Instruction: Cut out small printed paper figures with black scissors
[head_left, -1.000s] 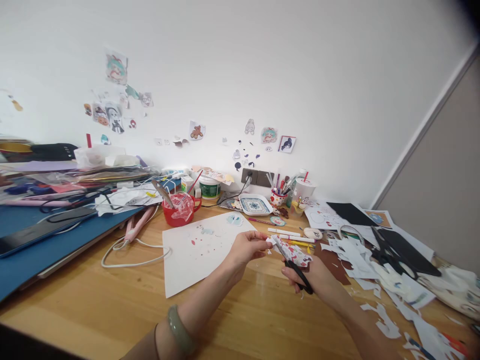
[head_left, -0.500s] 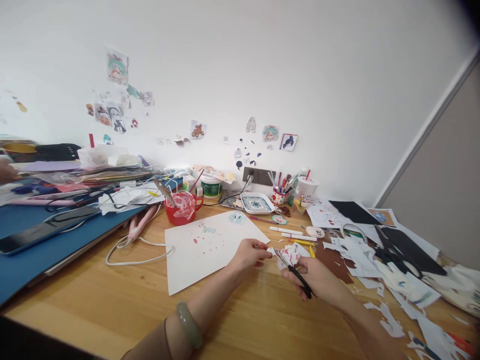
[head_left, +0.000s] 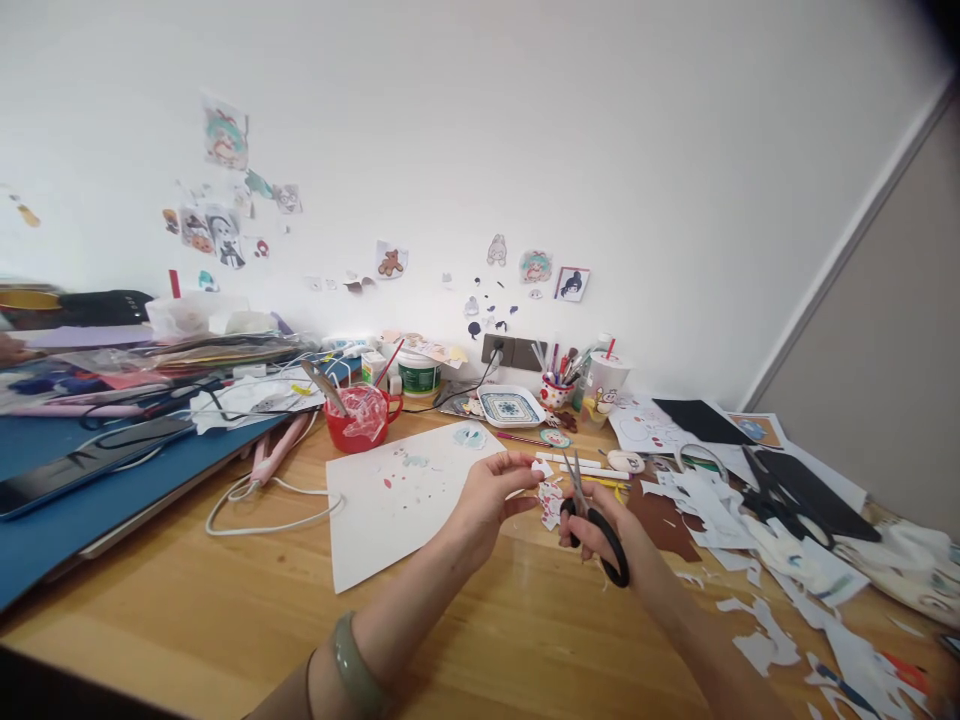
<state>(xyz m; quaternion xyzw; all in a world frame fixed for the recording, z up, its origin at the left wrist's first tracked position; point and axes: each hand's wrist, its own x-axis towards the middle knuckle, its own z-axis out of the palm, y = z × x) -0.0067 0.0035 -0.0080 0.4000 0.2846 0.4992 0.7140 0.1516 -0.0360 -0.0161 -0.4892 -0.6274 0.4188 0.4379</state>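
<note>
My left hand pinches a small white paper piece between thumb and fingers. Black-handled scissors are held in my right hand, with the blades pointing up and slightly parted, just right of the small piece. A white paper with red and pink marks hangs beside my left fingertips; whether they hold it cannot be made out. Left of the hands, a white sheet with tiny coloured cutouts lies on the wooden table.
A red mug, a patterned square dish and a pen cup stand behind. Paper scraps and larger black scissors lie right. A pink device with a white cable is left. A person's hand shows at the far left edge.
The scissors have come away from the paper and turned upward, their loops now spread. My left hand has risen slightly with the small piece. The red-marked paper now hangs closer to my left hand.
</note>
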